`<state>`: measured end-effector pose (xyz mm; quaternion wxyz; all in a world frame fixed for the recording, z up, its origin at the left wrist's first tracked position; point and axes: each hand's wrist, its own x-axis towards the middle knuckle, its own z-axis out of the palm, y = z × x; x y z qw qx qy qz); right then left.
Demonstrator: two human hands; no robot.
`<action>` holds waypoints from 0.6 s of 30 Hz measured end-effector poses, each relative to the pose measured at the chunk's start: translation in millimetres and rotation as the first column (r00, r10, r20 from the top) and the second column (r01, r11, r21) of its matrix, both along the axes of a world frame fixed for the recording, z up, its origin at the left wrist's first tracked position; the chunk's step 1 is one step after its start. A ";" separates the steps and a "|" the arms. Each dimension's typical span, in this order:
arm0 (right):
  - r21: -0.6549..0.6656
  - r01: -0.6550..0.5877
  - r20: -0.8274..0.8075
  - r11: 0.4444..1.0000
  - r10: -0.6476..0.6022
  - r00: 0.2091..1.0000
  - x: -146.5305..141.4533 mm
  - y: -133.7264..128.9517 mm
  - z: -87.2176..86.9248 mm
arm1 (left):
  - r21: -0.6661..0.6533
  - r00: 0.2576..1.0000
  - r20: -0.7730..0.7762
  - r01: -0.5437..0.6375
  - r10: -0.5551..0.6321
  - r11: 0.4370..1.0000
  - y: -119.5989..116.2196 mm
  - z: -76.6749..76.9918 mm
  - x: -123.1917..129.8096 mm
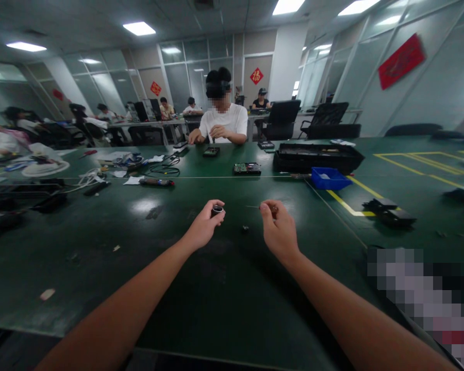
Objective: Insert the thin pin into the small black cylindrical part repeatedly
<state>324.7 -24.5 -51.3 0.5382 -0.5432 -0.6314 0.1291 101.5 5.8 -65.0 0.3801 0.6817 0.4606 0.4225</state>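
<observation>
One character can be read — it is 福, in yellow on the red diamond paper (257, 76) — far back.

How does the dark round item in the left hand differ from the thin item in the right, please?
The dark round item is short and stout, whereas the thin item is slender and straight.
The round item is dark with a pale rim; the thin item looks pale.
The left hand wraps around the round item, while the right hand pinches the thin item at one end.
Both are small.
</observation>
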 end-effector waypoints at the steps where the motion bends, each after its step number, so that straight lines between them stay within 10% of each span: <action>1: 0.018 0.002 -0.016 1.000 -0.002 1.000 0.1 0.6 -1.0 | -0.019 1.000 -0.022 0.002 -0.002 1.000 -1.3 4.0 2.0; 7: 0.048 -0.013 -0.017 0.999 0.014 1.000 -0.4 3.7 -5.2 | 0.095 0.922 -0.380 0.112 -0.068 0.989 -5.0 19.5 21.2; 18: 0.035 -0.018 0.007 0.999 0.018 1.000 0.5 2.1 -3.9 | 0.117 0.547 -0.832 0.345 -0.098 0.931 8.1 4.4 46.6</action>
